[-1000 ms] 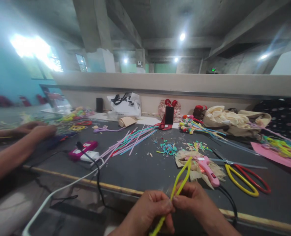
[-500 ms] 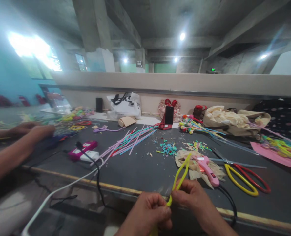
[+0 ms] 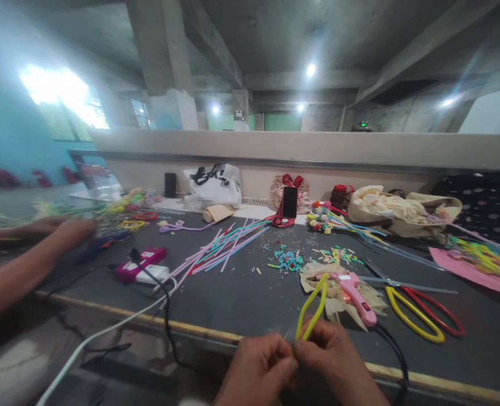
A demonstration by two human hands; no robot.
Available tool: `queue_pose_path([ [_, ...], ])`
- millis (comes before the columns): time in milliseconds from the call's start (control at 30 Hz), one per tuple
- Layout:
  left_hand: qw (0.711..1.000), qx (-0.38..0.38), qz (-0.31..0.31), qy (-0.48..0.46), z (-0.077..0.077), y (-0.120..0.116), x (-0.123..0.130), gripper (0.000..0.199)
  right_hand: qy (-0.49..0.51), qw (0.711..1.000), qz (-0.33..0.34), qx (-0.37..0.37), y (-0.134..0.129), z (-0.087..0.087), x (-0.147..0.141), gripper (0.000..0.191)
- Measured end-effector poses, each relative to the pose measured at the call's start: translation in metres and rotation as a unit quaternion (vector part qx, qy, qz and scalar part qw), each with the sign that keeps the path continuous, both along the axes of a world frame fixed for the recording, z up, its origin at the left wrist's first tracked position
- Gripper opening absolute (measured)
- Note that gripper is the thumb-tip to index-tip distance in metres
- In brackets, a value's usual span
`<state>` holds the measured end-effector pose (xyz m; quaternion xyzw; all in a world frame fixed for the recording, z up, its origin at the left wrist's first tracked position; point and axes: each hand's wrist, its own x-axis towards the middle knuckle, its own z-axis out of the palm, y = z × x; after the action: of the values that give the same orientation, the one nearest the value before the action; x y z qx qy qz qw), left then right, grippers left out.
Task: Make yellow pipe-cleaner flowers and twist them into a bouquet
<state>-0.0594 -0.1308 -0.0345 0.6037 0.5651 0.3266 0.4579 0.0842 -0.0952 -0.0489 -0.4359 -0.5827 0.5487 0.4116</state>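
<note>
My left hand (image 3: 260, 369) pinches the lower end of a yellow pipe cleaner (image 3: 302, 311) at the table's front edge. Right beside it, my right hand (image 3: 330, 352) has thumb and fingers closed on the same pipe cleaner, which rises between the hands as a narrow bent loop. The fingertips nearly touch, and the stem's lower part is hidden by them. Just beyond my right hand, a pink hot glue gun (image 3: 357, 299) lies on crumpled brown paper (image 3: 338, 307). Large scissors (image 3: 414, 316) with yellow and red handles lie to its right.
Short cut pieces (image 3: 289, 259) and long pink and blue stems (image 3: 216, 248) lie across the dark table (image 3: 228, 299). A magenta power strip (image 3: 142, 264) and cables are left. Another person's arm (image 3: 34, 265) reaches in at far left. Bags and a phone (image 3: 290, 202) stand behind.
My two hands have drawn closer together on the yellow pipe cleaner, and its loop sits slightly lower and wider. The view has tilted up a little.
</note>
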Motion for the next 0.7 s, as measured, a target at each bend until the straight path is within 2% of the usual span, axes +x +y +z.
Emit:
queue_pose_path([
  [67,0.997,0.053,-0.007,0.049,0.011,-0.004,0.0,0.021,0.002,1.0,0.002,0.011,-0.001,0.0,0.0,0.007],
  [133,0.994,0.075,-0.014,0.071,0.018,-0.008,-0.001,0.025,0.012,1.0,-0.001,0.024,-0.003,0.002,0.001,0.006],
  [233,0.996,0.061,-0.017,0.063,0.014,-0.01,-0.003,0.024,0.03,0.999,0.006,0.024,-0.005,0.004,-0.001,0.008],
  [333,0.999,-0.027,-0.022,-0.029,0.002,-0.006,-0.005,0.015,0.026,0.999,0.027,-0.013,-0.006,0.007,-0.003,0.006],
  [433,0.982,-0.119,-0.002,-0.147,-0.006,0.002,-0.006,0.008,0.021,0.999,0.026,-0.016,-0.007,0.01,-0.005,0.007],
  [567,0.962,-0.154,0.001,-0.227,-0.007,0.006,-0.006,0.01,0.034,0.999,0.028,0.012,-0.005,0.009,-0.004,0.009],
  [700,0.939,-0.164,-0.009,-0.301,-0.009,0.007,-0.006,0.023,0.12,0.99,0.072,-0.004,-0.002,0.003,-0.002,0.016],
])
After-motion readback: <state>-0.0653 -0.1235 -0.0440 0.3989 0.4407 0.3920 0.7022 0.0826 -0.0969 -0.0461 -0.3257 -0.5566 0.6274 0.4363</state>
